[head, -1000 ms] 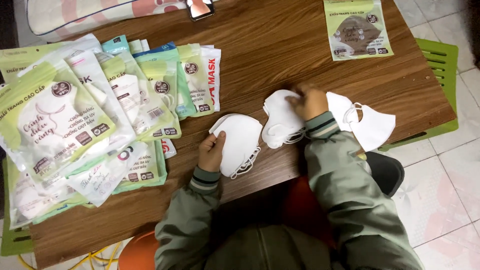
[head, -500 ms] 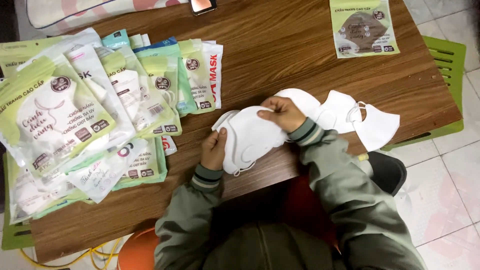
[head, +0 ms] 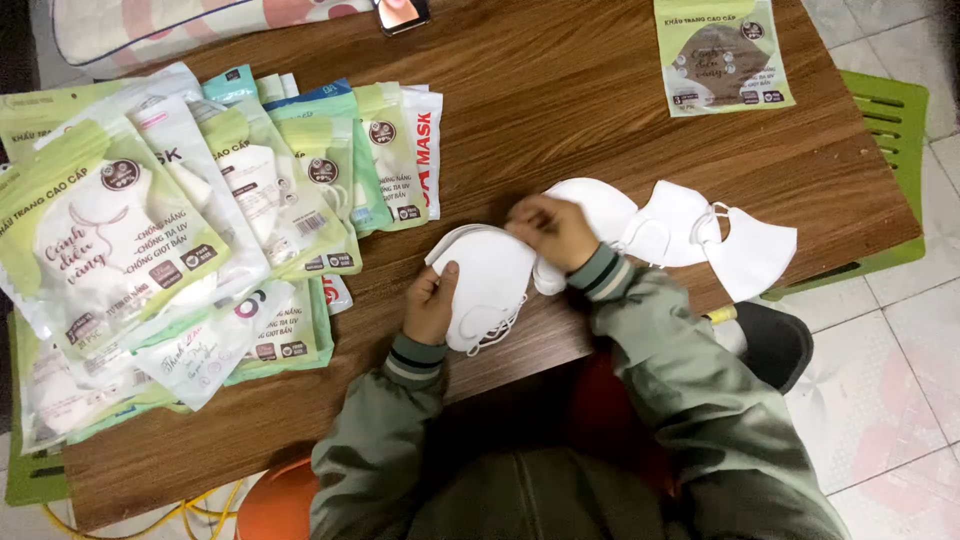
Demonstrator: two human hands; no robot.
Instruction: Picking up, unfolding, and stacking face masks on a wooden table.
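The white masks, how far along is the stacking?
Partly done. The left hand steadies a stack of white masks, and the right hand lays one on top. Loose masks lie to the right, unstacked. Packaged masks sit untouched on the table.

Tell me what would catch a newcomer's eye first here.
The fan of green-and-white plastic mask packets covering the left of the brown wooden table. At the near edge, the left hand steadies a stack of white folded face masks while the right hand rests on its top; loose white masks lie to the right.
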